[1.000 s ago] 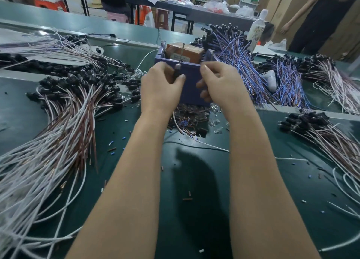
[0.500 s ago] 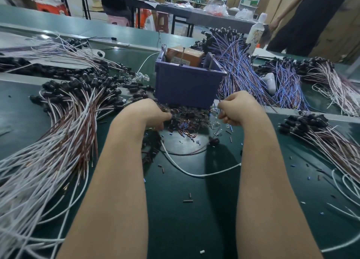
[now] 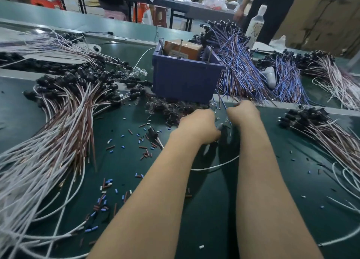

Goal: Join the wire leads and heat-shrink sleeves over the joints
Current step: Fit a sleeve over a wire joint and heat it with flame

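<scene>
Head view: both hands are in curled fists side by side just in front of a blue bin (image 3: 185,83), backs to the camera. The left hand (image 3: 196,126) and right hand (image 3: 243,112) hide their fingertips, so I cannot tell what either grips. A white wire lead (image 3: 214,166) loops over the green worktop (image 3: 204,210) between the forearms. Short blue and brown sleeve pieces (image 3: 144,153) lie scattered to the left. Further left a brown-and-white lead bundle (image 3: 64,122) fans out, and blue-and-brown leads (image 3: 239,63) lie beside the bin.
</scene>
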Available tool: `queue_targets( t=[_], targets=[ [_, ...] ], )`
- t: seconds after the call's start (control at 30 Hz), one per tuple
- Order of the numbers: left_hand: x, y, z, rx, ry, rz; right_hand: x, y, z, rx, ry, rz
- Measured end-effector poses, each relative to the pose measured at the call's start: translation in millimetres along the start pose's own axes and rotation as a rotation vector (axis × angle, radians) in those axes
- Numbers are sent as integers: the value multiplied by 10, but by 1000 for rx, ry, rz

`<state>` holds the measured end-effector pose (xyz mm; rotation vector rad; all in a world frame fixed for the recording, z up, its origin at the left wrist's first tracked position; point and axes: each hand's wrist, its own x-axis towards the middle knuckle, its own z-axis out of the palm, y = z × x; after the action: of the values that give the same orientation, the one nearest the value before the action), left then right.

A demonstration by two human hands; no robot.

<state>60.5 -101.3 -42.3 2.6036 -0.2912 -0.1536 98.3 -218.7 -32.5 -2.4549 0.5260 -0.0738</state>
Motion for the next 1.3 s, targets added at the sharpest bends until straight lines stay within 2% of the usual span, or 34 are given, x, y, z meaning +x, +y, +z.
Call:
queue_targets(
  t=[0.13,0.23,0.3,0.37,0.53,0.63,0.73,0.93,1.0,1.13,1.2,1.3],
  targets=[
    [-39,99,48,-25,-1,6,-34,-105,83,139,-4,-216],
    [-61,148,92,9,6,-14,32,-37,85,39,38,-130],
    [-70,161,101,31,18,-30,29,4,65,-72,-38,-37],
    [-72,174,96,43,9,-30,-2,-4,58,-126,-81,-30],
    [-69,141,-66,-6,-184,74,26,-32,99,-127,-60,-91],
    [-85,79,-164,28,-243,70,50,6,58,-100,4,-48],
    [-88,18,-192,54,-217,35,25,21,66,-117,-32,33],
    [-67,-143,-235,18,-21,-87,36,12,115,-147,-28,-16],
    [-70,-175,-222,18,41,-144,50,8,105,-118,-30,-39],
    [-79,-193,-184,43,54,-211,113,-58,64,15,-51,-60],
    [-80,-192,-205,36,51,-197,145,-53,50,139,-55,-44],
    [-71,-121,-237,-33,24,-75,130,-75,21,426,-72,-17]
  ],
)
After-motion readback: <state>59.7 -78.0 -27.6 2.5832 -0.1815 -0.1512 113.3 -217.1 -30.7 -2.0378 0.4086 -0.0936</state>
